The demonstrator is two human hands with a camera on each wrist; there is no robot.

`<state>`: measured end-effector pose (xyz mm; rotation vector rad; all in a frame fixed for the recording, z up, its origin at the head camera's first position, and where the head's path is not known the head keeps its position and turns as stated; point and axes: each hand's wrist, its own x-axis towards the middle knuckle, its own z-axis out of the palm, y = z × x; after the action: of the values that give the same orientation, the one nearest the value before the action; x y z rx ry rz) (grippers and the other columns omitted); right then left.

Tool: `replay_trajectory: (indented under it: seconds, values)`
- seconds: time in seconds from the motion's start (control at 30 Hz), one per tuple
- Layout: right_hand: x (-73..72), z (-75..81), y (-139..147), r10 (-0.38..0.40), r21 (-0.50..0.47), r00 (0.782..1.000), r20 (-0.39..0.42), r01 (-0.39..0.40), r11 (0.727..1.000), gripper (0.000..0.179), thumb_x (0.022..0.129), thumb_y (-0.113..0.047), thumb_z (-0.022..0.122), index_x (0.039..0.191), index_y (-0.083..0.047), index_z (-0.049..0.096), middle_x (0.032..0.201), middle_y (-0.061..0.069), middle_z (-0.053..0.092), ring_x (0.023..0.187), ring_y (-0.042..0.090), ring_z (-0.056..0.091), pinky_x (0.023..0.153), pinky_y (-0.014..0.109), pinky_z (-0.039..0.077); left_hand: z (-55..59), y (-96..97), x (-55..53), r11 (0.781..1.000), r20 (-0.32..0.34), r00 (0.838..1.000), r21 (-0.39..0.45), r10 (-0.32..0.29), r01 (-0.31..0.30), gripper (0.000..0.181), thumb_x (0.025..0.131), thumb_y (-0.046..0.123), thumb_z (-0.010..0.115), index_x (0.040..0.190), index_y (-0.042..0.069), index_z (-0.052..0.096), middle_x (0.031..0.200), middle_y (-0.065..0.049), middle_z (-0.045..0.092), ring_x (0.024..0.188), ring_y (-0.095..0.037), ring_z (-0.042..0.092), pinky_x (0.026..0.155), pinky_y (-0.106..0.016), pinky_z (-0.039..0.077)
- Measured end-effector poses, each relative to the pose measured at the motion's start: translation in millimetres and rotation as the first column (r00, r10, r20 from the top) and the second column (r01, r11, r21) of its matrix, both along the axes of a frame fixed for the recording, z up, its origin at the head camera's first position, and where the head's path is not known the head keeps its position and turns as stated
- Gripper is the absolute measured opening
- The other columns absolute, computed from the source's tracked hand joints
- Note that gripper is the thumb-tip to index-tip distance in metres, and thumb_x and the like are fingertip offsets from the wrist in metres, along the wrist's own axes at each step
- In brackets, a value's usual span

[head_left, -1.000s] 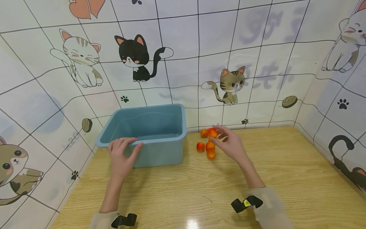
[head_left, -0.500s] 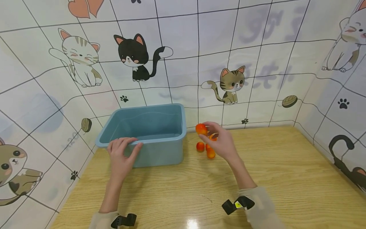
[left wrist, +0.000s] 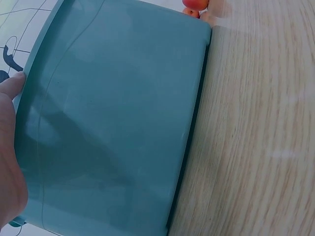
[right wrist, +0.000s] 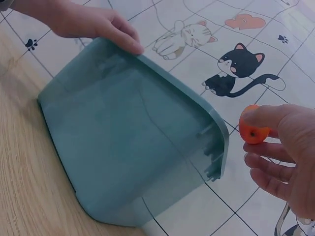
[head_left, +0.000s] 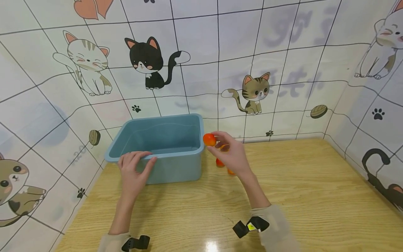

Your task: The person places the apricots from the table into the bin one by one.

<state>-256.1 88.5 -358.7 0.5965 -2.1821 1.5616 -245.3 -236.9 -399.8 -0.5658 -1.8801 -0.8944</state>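
Note:
A blue-grey plastic bin (head_left: 176, 168) stands on the table with its open top facing up. My left hand (head_left: 133, 175) grips the near rim at its left part, fingers over the edge and thumb on the outer wall. Between thumb and fingers, my right hand (head_left: 232, 154) pinches a small orange-red fruit (head_left: 209, 139) at the bin's right rim. In the right wrist view a dark dimple shows on this fruit (right wrist: 253, 134), held just outside the rim. Inside the bin, the part that shows holds nothing.
Several similar fruits (head_left: 219, 162) lie on the wooden table (head_left: 195, 210) right of the bin, partly hidden behind my right hand. A wall covering (head_left: 204, 63) with cartoon cats rises close behind the bin and along both sides.
My right hand has lifted the fruit from the group and carried it left to the bin's right rim. The left hand has stayed on the rim.

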Motion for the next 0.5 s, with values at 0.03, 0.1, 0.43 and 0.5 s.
replay_trajectory:
  seconds: [0.03, 0.1, 0.43, 0.5]
  values:
    - [0.1, 0.2, -2.2, 0.006, -0.008, 1.0, 0.001, -0.006, 1.0, 0.043, 0.088, -0.016, 0.081, 0.127, -0.011, 0.066, 0.109, 0.005, 0.073, 0.086, 0.021, 0.064, 0.078, 0.041, 0.053, -0.1, -0.2, 0.0, 1.0, 0.001, 1.0, -0.001, 0.001, -0.001, 0.02, 0.084, 0.02, 0.081, 0.098, 0.006, 0.076, 0.094, -0.007, 0.068, 0.092, -0.03, 0.055, 0.099, -0.048, 0.022]
    - [0.3, 0.8, -6.4, 0.019, -0.022, 1.0, -0.003, -0.019, 1.0, 0.043, 0.088, -0.016, 0.081, 0.127, -0.011, 0.066, 0.11, 0.005, 0.072, 0.085, 0.021, 0.065, 0.077, 0.04, 0.053, -0.4, -0.6, 0.1, 1.0, 0.004, 1.0, -0.002, 0.003, -0.003, 0.02, 0.084, 0.019, 0.081, 0.099, 0.007, 0.076, 0.094, -0.007, 0.068, 0.092, -0.03, 0.055, 0.099, -0.047, 0.022]
    - [-3.2, -1.4, -27.9, 0.042, -0.032, 0.996, -0.079, -0.044, 0.998, 0.046, 0.087, -0.012, 0.08, 0.13, -0.009, 0.065, 0.113, 0.006, 0.072, 0.078, 0.018, 0.064, 0.072, 0.035, 0.056, -2.1, -1.8, -1.4, 1.0, -0.002, 1.0, -0.003, 0.009, -0.009, 0.022, 0.086, 0.024, 0.081, 0.099, 0.007, 0.076, 0.095, -0.007, 0.069, 0.094, -0.03, 0.055, 0.1, -0.048, 0.022]
    - [-3.2, -3.5, -30.9, 0.042, -0.021, 0.996, -0.083, -0.044, 0.999, 0.045, 0.088, -0.012, 0.08, 0.131, -0.009, 0.065, 0.113, 0.006, 0.072, 0.074, 0.017, 0.063, 0.07, 0.034, 0.055, -2.6, -2.0, -1.9, 1.0, -0.002, 1.0, -0.006, 0.012, -0.012, 0.023, 0.086, 0.025, 0.08, 0.099, 0.007, 0.076, 0.095, -0.007, 0.069, 0.094, -0.03, 0.056, 0.1, -0.048, 0.022]
